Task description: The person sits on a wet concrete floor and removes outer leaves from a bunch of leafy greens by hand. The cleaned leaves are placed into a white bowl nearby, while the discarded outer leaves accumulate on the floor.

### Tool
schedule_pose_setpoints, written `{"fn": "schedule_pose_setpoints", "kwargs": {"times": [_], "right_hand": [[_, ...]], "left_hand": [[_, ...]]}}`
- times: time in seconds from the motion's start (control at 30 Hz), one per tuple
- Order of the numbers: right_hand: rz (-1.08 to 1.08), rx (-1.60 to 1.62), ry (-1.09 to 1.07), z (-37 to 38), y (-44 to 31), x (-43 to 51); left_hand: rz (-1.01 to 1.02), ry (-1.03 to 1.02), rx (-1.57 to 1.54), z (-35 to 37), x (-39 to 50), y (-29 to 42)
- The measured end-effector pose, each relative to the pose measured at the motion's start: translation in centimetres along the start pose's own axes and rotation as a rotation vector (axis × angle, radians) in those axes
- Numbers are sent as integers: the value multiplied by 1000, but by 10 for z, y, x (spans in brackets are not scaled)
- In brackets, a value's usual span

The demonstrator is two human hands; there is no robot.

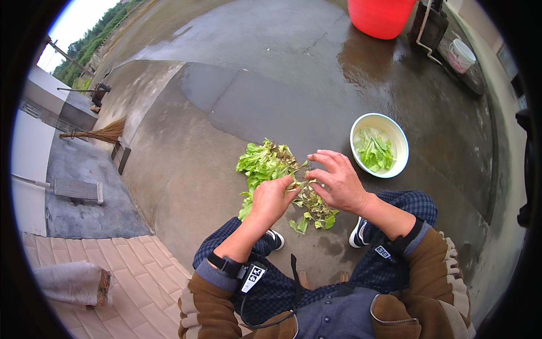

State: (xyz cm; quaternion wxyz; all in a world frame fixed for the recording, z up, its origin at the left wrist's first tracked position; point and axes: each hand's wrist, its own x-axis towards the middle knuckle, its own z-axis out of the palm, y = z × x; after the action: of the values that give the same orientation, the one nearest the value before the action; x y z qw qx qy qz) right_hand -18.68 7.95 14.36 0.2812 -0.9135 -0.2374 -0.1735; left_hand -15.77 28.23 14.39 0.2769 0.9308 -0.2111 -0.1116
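My left hand (273,199) pinches a small sprig of leafy greens (294,183) between thumb and fingers. Close by on the right, my right hand (338,182) has its fingers spread and curved towards the sprig; whether a fingertip touches it is hard to tell. Beyond my left hand, a heap of light green leafy vegetables (263,163) lies on the concrete floor. Below both hands is a looser pile of wilted, partly brown leaves (317,207). A white basin with a blue rim (400,163) stands to the right, holding green leaves (374,152) in water.
A large red tub (381,17) stands on wet concrete at the far right, near a white bucket (461,57). Along the left wall are a straw broom (106,131) and a flat mop (78,190). A cloth (72,284) lies at lower left, above brick-patterned tiles (139,292).
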Motion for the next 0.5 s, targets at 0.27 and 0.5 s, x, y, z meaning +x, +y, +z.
{"fn": "schedule_pose_setpoints", "kwargs": {"times": [0.27,0.5], "right_hand": [[77,89,-40,18,5,-4],[52,67,-73,17,6,-4]], "left_hand": [[293,159,182,6,-2,-2],[350,195,176,10,-2,-3]]}}
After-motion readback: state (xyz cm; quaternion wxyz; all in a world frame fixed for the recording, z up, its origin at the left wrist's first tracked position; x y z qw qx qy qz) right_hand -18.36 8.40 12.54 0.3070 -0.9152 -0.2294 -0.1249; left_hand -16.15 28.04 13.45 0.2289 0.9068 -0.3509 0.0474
